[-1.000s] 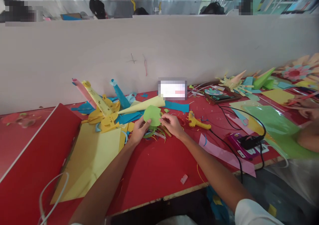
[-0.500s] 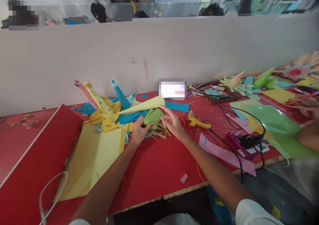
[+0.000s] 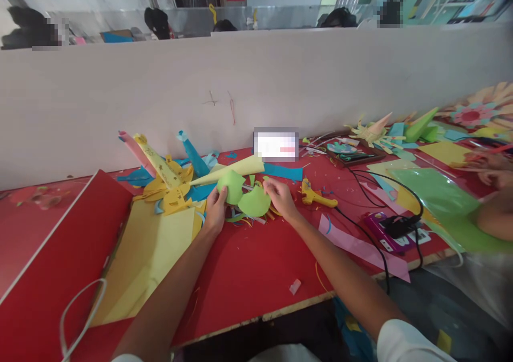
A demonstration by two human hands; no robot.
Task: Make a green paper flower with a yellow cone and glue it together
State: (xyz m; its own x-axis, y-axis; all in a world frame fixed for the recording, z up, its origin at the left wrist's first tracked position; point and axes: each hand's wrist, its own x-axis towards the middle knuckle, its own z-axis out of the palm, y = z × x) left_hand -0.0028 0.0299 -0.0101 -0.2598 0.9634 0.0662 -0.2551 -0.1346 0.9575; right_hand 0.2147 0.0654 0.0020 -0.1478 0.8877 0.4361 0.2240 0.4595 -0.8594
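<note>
My left hand (image 3: 215,211) pinches a rounded light-green paper piece (image 3: 231,186) between thumb and fingers. A second rounded green paper piece (image 3: 255,202) is spread beside it, and my right hand (image 3: 281,197) is closed at its right edge. Whether the two green parts are joined is unclear. Behind them lies a pale yellow paper cone (image 3: 240,167) on its side. Paper scraps and thin strips lie under the green paper. The yellow hot glue gun (image 3: 316,195) rests right of my right hand.
Left stand a yellow paper cone (image 3: 160,162) and a blue one (image 3: 193,154), beside yellow sheets (image 3: 152,260) and a red box (image 3: 68,244). Right are a pink strip (image 3: 364,247), a purple box (image 3: 385,231) with black cables, and another person's hands (image 3: 491,167).
The green paper, bunched between my hands before, is now opened into two rounded parts. My left hand has moved left, and my right fingers have curled from stretched to closed.
</note>
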